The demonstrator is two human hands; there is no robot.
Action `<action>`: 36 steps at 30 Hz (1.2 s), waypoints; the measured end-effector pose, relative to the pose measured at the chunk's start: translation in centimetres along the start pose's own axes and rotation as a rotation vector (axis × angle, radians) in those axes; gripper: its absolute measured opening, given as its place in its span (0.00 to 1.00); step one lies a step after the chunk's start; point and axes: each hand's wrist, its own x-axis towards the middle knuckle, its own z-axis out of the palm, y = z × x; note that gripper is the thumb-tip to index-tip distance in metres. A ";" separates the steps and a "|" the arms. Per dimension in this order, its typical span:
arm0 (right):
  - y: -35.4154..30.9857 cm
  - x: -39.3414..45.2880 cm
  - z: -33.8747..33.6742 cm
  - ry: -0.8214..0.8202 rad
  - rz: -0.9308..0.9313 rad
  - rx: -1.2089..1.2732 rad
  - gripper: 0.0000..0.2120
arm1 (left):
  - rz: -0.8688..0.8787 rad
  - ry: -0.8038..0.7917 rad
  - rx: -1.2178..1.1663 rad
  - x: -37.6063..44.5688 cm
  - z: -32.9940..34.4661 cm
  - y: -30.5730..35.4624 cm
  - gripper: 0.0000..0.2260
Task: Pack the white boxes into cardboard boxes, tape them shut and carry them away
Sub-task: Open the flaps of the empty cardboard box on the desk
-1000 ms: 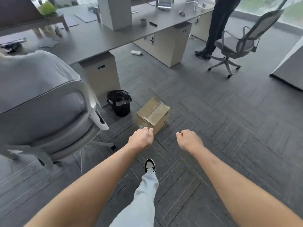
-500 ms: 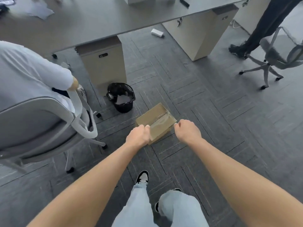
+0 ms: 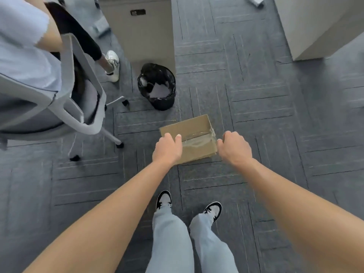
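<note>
The left hand (image 3: 167, 149) curls over the nine o'clock edge of the taped cardboard box (image 3: 195, 134) on the floor; the right hand (image 3: 233, 147), fingers curled, meets its three o'clock edge (grip unclear). Carrying-away step, likely: next, lift evenly.

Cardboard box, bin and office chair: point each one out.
Cardboard box (image 3: 194, 127), head view, bare top flap behind the tape.
Bin (image 3: 157, 86), head view, black liner inside the rim.
Office chair (image 3: 78, 107), head view, grey armrest frame.
</note>
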 end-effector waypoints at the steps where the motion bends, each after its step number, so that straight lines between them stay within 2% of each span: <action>1: 0.6 1.5 0.9 -0.009 -0.010 -0.010 0.16 | -0.025 0.016 -0.011 1.0 1.3 0.0 0.24; 8: 3.1 11.5 10.7 -0.140 -0.012 0.065 0.16 | -0.180 0.059 -0.062 10.6 10.2 -2.8 0.27; 12: 4.1 17.9 17.9 -0.208 0.062 0.161 0.26 | -0.267 0.076 -0.107 17.4 16.0 -5.9 0.32; 17: 5.5 24.5 24.5 -0.164 0.155 0.304 0.36 | -0.429 0.085 -0.263 24.1 21.1 -8.9 0.43; 20: 5.6 27.6 27.5 -0.184 0.236 0.461 0.36 | -0.528 0.154 -0.445 26.7 23.3 -9.8 0.36; 23: 5.5 29.0 28.4 -0.148 0.258 0.506 0.29 | -0.544 0.229 -0.447 27.4 23.8 -9.7 0.28; 26: 5.7 28.5 26.5 -0.095 0.263 0.515 0.27 | -0.505 0.240 -0.396 26.4 22.2 -8.2 0.27; 29: 5.8 26.3 20.8 -0.039 0.296 0.560 0.26 | -0.435 0.255 -0.380 23.6 18.5 -4.7 0.26; 36: 6.6 18.7 -1.1 0.041 0.412 0.594 0.30 | -0.283 0.265 -0.361 13.3 3.6 8.9 0.26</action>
